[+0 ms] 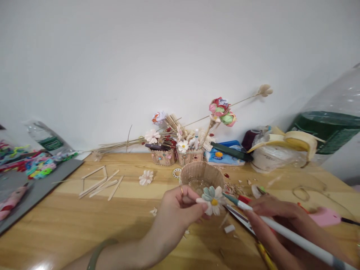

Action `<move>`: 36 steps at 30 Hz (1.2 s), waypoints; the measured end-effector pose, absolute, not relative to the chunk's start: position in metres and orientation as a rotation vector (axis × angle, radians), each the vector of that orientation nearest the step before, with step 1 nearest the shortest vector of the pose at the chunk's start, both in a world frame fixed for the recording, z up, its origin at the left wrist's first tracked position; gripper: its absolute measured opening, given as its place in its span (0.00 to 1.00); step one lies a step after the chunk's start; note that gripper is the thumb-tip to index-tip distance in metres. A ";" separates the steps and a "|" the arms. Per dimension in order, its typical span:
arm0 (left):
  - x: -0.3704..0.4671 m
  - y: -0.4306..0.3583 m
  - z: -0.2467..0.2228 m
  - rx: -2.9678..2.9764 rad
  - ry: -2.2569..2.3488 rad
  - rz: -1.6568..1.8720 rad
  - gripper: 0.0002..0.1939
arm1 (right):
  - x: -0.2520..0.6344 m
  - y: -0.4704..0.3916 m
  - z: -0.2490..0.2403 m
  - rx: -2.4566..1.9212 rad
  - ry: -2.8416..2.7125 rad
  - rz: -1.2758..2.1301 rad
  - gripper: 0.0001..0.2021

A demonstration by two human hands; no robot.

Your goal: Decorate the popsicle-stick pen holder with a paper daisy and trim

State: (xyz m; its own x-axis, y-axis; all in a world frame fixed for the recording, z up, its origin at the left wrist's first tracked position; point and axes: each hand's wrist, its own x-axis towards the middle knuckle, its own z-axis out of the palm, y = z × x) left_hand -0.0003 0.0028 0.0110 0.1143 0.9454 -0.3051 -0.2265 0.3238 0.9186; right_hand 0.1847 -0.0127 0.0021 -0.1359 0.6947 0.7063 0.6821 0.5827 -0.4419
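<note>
Between the thumb and fingers of my left hand [180, 210] is an artificial flower [214, 202] with a yellow centre. Some of its upper-left petals are blue-green; the others are whitish. My right hand [284, 228] grips a white marker pen [292, 236], its blue-green tip at or very near the flower's right-hand petals; whether it touches I cannot tell. Behind the flower stands a round wooden-slat basket [201, 173]. Scissors [240, 219] lie on the table beneath the pen, partly hidden by my right hand.
Loose wooden sticks [99, 183] and another pale flower [146, 177] lie to the left. Small decorated pots [163, 156] with flowers and stems stand by the wall. A wipes pack [225, 155], a banana peel [295, 140], a large bottle [326, 123] and a pink glue gun [324, 216] are on the right.
</note>
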 end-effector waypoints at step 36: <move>-0.002 0.004 0.006 0.865 1.087 1.016 0.10 | 0.187 -0.013 -0.004 -1.146 -1.805 -0.032 0.03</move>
